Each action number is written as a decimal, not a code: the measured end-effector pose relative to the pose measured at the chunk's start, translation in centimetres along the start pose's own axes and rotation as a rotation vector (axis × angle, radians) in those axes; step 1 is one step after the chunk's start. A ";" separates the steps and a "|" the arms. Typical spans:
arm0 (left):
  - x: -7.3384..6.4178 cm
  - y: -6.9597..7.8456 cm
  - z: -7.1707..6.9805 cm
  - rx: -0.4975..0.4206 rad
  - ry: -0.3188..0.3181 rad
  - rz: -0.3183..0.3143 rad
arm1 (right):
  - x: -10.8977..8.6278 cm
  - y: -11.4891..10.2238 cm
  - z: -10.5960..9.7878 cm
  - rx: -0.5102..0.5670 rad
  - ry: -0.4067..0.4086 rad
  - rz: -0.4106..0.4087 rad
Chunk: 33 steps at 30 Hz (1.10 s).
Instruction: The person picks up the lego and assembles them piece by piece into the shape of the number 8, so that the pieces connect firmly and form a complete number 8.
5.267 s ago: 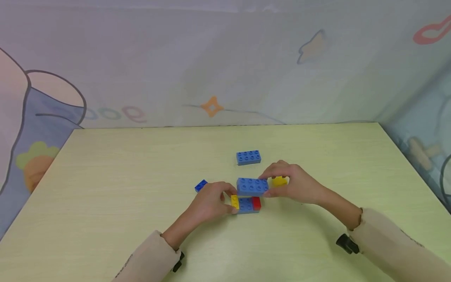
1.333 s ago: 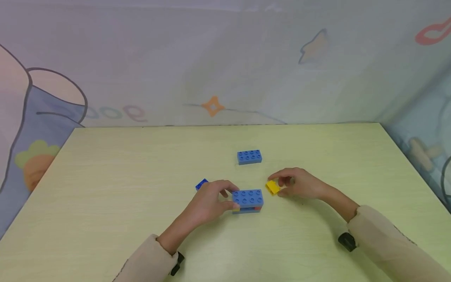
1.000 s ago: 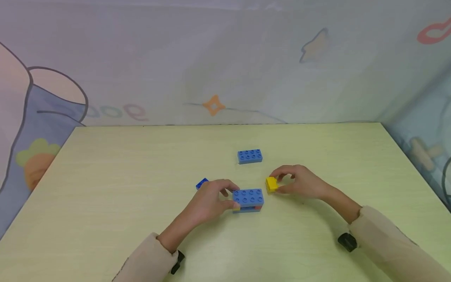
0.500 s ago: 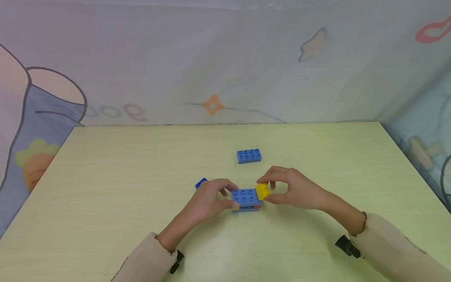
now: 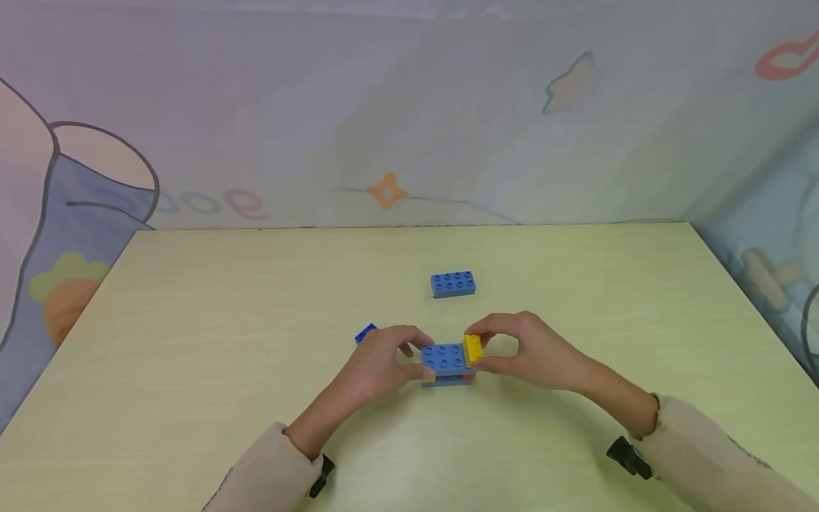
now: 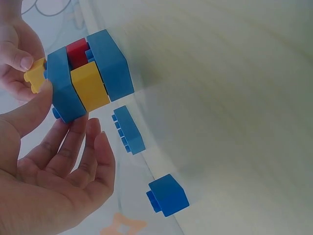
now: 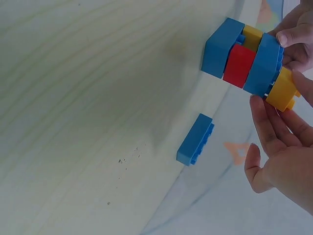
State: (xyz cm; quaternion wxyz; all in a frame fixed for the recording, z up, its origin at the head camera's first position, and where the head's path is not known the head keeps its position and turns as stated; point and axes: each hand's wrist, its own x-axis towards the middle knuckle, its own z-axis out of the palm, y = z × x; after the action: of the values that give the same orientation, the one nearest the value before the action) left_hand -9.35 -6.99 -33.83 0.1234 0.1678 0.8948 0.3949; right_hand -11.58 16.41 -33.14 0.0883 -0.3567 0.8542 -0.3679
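A stack of toy building bricks stands on the table in front of me. Its bottom is a long blue brick [image 7: 220, 49]; above that sit a yellow brick [image 6: 90, 87] on the left and a red brick [image 7: 238, 66] on the right, with a gap between. Another long blue brick [image 5: 441, 358] tops them. My left hand [image 5: 377, 366] grips the stack's left end between thumb and fingers. At the right end of the top, my right hand [image 5: 537, 352] pinches a small yellow brick [image 5: 473, 350], which covers the studs there.
A loose long blue brick [image 5: 453, 284] lies behind the stack on the pale wooden table [image 5: 256, 299]. Left of the stack, a small dark blue brick [image 5: 366, 334] lies partly behind my left hand. A printed cloth [image 5: 288, 107] hangs at the table's back edge.
The upper long blue brick came down onto the stack. My right hand then picked up the small yellow brick, turned it studs up and brought it left onto the top's right end. My left hand stayed.
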 end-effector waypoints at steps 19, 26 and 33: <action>0.1 -0.1 0.1 0.000 0.000 -0.017 | 0.3 -0.1 0.0 -0.019 -0.008 -0.015; 0.1 -0.1 0.1 0.000 0.002 -0.017 | 0.0 -0.2 0.5 -0.144 0.043 -0.035; 0.1 0.0 0.1 -0.005 -0.001 -0.031 | 0.2 0.4 0.4 -0.029 0.024 -0.032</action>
State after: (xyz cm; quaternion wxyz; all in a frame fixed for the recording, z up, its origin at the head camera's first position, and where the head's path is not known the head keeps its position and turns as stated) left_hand -9.38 -6.91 -33.93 0.1302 0.1537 0.8962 0.3953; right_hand -11.78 16.21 -33.66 0.0670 -0.3671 0.8547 -0.3609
